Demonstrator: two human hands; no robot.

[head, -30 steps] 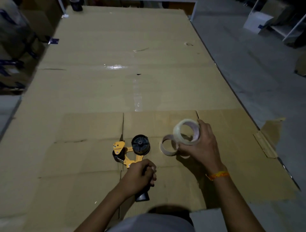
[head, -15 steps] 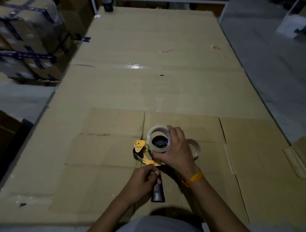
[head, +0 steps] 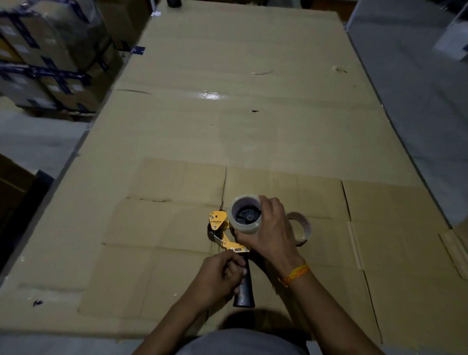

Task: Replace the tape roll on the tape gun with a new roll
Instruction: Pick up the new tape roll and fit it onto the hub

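Observation:
A yellow tape gun [head: 219, 225] with a black handle lies flat on the cardboard-covered table [head: 253, 126]. My left hand [head: 220, 275] grips the black handle. My right hand [head: 272, 230] holds the new roll of clear tape [head: 245, 226] around its outer rim, and the roll sits over the gun's black spool hub, which shows through its hole. An empty cardboard tape core [head: 300, 229] lies on the table just right of my right hand, partly hidden by it.
Flattened cardboard sheets [head: 177, 223] overlap under the gun. Stacked taped boxes [head: 48, 58] stand beyond the table's left edge. A dark object [head: 174, 3] stands at the far end. Grey floor [head: 417, 101] runs along the right side.
My right hand carried the new roll from the right, above the empty core, over to the gun and lowered it around the black hub. My left hand stayed on the handle.

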